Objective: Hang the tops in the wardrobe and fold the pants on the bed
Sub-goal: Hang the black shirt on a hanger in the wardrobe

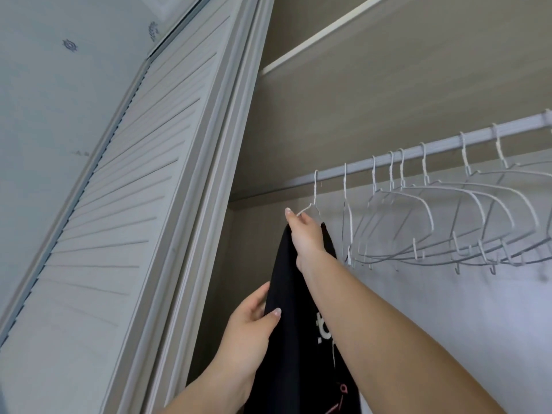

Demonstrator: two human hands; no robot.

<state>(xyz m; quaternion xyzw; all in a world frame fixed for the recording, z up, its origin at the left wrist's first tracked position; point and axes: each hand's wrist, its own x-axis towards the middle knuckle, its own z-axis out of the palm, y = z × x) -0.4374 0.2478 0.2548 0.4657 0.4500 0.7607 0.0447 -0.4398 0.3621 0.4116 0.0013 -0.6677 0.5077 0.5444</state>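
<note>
A black top [291, 339] with white and pink print hangs on a white wire hanger [314, 195] whose hook sits over the wardrobe rail [433, 150] at its left end. My right hand [304, 234] grips the hanger's shoulder at the top of the garment. Lower down, my left hand [254, 327] pinches the left edge of the black fabric between thumb and fingers. The bottom of the top runs out of view.
Several empty white wire hangers [433, 216] hang along the rail to the right. A louvred wardrobe door [119, 204] stands close on the left. A shelf [313, 46] runs above the rail, with the wardrobe's back wall [448, 309] behind.
</note>
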